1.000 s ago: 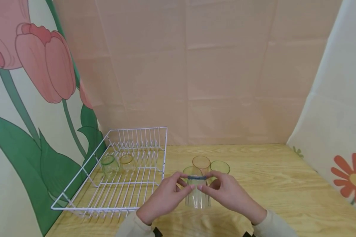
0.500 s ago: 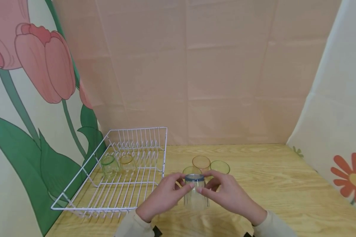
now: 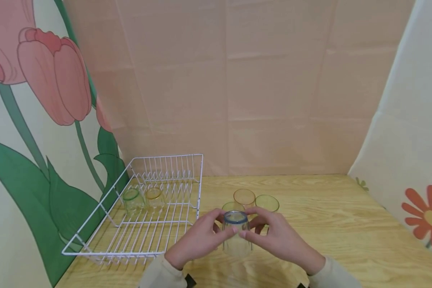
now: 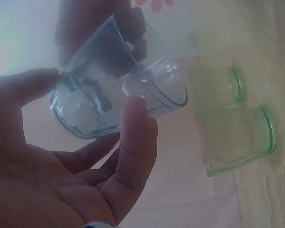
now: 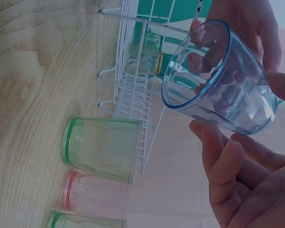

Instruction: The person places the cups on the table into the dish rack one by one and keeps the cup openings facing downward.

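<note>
Now the blue-rimmed glass (image 3: 237,245) is being pinched from both sides by the left hand (image 3: 203,239) and right hand (image 3: 276,234), presumably for steadiness.

- Wire rack (image 3: 116,254) on the table (image 3: 327,224), person's left, beside the left sheet (image 3: 7,116).
- In the rack, toward the far left: outer glass (image 3: 134,203), inner glass (image 3: 155,203) just right of it.
- Right of the rack: held glass (image 3: 237,244) between left hand (image 3: 201,241) and right hand (image 3: 275,235).
- Behind these, on the table: near glass (image 3: 233,207) at left, far glass (image 3: 245,198) behind, third glass (image 3: 268,203) at right.
- Back sheet (image 3: 259,88) behind all; right sheet (image 3: 403,140) along the table's right.
</note>
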The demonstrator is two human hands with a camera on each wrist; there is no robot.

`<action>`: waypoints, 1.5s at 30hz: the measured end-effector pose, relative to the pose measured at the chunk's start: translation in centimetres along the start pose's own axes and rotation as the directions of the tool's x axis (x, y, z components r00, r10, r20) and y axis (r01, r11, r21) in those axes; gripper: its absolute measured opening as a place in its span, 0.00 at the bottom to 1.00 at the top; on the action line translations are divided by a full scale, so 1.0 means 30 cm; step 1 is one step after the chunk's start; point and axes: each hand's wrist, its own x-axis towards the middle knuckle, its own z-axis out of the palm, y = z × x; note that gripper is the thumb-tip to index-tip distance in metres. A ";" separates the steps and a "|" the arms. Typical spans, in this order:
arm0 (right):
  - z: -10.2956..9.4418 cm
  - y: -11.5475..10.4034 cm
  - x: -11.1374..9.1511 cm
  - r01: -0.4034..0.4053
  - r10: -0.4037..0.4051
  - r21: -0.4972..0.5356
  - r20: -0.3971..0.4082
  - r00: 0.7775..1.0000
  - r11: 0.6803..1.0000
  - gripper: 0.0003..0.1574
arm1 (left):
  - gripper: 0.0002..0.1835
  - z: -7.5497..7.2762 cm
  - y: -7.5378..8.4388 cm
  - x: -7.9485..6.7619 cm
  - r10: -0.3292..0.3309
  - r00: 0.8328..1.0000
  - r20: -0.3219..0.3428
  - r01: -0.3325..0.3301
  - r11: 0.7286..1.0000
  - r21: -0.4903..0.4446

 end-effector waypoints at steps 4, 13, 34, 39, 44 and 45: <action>0.002 -0.002 0.000 0.010 -0.010 0.005 -0.002 1.000 1.000 0.34 | 0.23 0.000 -0.002 0.002 0.009 1.000 -0.004 -0.009 1.000 0.025; 0.005 -0.002 0.001 0.039 -0.039 0.015 0.000 0.999 0.999 0.35 | 0.24 -0.001 -0.005 0.002 0.048 0.999 -0.020 -0.047 0.997 0.057; 0.005 0.013 -0.001 0.114 -0.116 0.051 0.049 0.992 0.992 0.36 | 0.28 -0.034 0.021 -0.019 0.063 0.991 -0.117 -0.045 0.989 0.144; 0.005 0.016 0.000 0.101 -0.102 0.029 0.013 0.995 0.994 0.29 | 0.28 -0.082 0.039 -0.025 0.053 0.989 -0.135 -0.033 0.989 0.146; 0.006 0.022 0.001 0.080 -0.080 0.016 -0.022 0.997 0.997 0.24 | 0.28 -0.144 0.052 -0.025 0.046 0.982 -0.183 -0.018 0.988 0.153; 0.006 0.024 0.001 0.079 -0.079 0.015 -0.024 0.997 0.997 0.23 | 0.28 -0.158 0.054 -0.023 0.039 0.978 -0.205 -0.006 0.988 0.156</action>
